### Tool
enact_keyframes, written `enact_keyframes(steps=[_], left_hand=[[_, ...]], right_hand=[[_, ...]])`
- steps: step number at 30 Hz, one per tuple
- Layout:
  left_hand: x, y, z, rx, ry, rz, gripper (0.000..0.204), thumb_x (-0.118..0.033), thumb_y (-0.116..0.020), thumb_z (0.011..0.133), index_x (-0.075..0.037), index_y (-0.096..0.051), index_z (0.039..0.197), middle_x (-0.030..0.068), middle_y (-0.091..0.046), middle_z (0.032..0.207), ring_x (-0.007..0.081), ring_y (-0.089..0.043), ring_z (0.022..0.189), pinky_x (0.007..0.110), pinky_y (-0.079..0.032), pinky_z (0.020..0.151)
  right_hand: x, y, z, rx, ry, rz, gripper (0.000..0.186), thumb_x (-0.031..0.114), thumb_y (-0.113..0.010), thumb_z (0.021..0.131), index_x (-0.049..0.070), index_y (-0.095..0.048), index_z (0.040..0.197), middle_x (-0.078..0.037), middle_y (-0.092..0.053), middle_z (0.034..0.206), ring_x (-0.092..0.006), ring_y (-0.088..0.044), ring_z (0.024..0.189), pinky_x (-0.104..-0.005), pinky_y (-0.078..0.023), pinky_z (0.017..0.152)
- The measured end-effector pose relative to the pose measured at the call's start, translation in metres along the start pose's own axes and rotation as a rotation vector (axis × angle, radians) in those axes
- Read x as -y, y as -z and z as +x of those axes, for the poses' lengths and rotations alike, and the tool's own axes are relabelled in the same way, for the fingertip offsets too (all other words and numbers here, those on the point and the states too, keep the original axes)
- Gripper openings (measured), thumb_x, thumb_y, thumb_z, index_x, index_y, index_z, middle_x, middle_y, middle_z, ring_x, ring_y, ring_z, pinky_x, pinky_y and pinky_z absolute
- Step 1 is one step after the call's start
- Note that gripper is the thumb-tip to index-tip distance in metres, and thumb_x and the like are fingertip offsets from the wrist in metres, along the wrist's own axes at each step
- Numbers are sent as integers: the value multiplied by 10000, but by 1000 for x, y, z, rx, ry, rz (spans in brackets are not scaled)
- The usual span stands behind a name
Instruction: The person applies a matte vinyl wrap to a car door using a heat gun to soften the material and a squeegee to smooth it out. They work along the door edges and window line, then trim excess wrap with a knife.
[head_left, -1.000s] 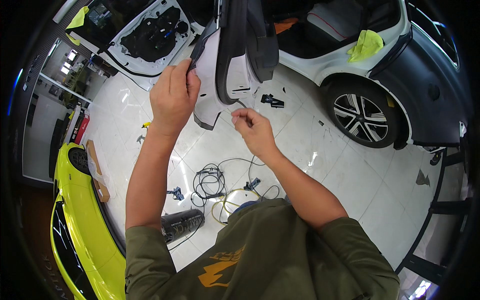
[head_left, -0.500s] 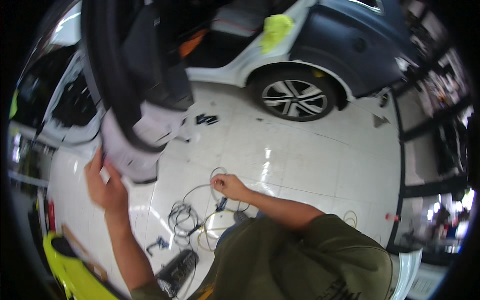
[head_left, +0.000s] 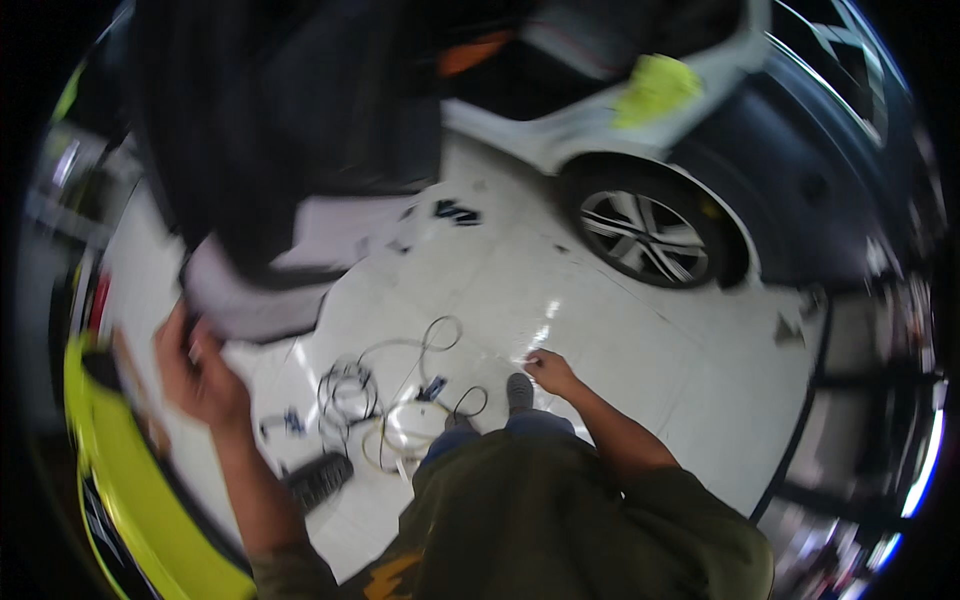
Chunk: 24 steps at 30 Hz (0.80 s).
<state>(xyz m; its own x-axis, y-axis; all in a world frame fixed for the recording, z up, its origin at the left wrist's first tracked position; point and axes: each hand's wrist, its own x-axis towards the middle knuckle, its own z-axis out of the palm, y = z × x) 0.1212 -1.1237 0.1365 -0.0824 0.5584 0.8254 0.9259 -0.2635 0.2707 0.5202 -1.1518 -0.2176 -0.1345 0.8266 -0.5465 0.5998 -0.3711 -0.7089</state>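
My left hand (head_left: 205, 380) is raised at the lower edge of an open car door (head_left: 255, 300). Its fingers and thumb sit on either side of that edge, though motion smears the contact. The door's dark upper part fills the top left, above a pale lilac lower panel. My right hand (head_left: 552, 372) hangs over the floor in front of my body, fingers curled closed. A small dark spot shows at the fingers; what it is, if anything is held, I cannot make out.
Tangled cables (head_left: 350, 390) and a black bag-like object (head_left: 320, 480) lie on the white floor (head_left: 480, 290). Ahead right stands the car's rear wheel (head_left: 645, 235), with a yellow-green cloth (head_left: 655, 90) on the sill. A yellow-green car panel (head_left: 150, 500) is at lower left.
My view has turned, so the car has shifted right in it. My right hand has moved right, away from the cables. My left hand stays by the door edge.
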Motion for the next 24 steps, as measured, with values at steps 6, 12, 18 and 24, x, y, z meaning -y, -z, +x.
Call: enact_keyframes(steps=[6,12,18,24], left_hand=[[3,-20,-102,17,590,-144,383,-94,-565,907,14,-504,1269,147,-609,1143,198,-594,976,320,-474,843],[-51,-49,-472,1237,1460,-155,772,-558,-506,878,76,-440,1314,317,-483,1287,400,-441,1255,420,-321,1074],[-64,4,-499,1193,1408,-139,450,-378,-474,910,22,-649,1019,275,-626,1035,406,-603,994,451,-458,899],[-84,104,-511,1245,1526,-308,352,-336,-566,855,-15,-658,965,193,-668,878,342,-648,822,414,-498,761]], right_hand=[[-96,-42,15,683,119,-252,495,402,-592,886,-4,-596,1169,-143,-661,1066,-238,-614,991,-374,-470,877],[-49,-21,0,708,6,-484,447,381,-517,913,6,-614,1137,-204,-653,1064,-316,-627,991,-398,-478,855],[-158,-1,9,680,-384,-243,436,346,-495,926,-28,-601,1125,-201,-638,1074,-297,-615,997,-375,-474,869],[-131,-18,-4,728,-273,-457,452,377,-488,915,-22,-628,1075,-222,-642,1056,-341,-618,988,-401,-475,859]])
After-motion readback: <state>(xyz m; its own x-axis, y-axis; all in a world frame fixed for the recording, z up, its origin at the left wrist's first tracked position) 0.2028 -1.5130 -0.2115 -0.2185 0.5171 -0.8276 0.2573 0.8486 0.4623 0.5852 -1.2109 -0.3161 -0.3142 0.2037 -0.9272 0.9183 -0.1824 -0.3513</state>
